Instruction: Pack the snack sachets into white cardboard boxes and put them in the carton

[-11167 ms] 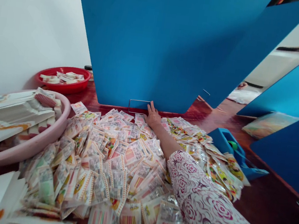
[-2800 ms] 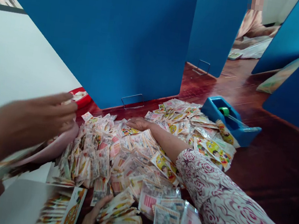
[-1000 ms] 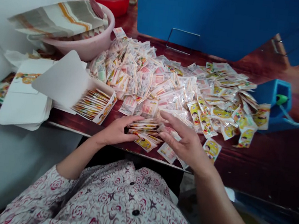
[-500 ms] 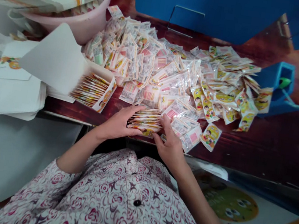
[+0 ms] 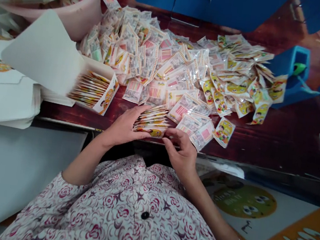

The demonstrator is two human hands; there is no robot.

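Note:
My left hand (image 5: 127,127) is wrapped round the left end of a stack of small printed sachets (image 5: 151,123) at the table's front edge, fingers behind and thumb in front. At the stack's right end is my right hand (image 5: 181,153), its thumb and index finger apart near the front corner, with nothing visible between them. Whether those fingertips touch the sachets I cannot tell. Just beyond both hands spreads a large pile of loose sachets (image 5: 181,69). To the left stands a white box (image 5: 108,96) with its lid flap up, holding a row of upright sachets.
Flat white cartons (image 5: 5,98) lie at the left edge of the dark red table (image 5: 288,142). Behind them stands a pink basin (image 5: 86,18) with striped cloth. Large blue bins (image 5: 235,7) line the back, and a small blue holder (image 5: 287,82) sits right.
My right hand's fingers have drawn down from the stack's right side toward its front corner. My left hand keeps its grip. The whole view has shifted slightly.

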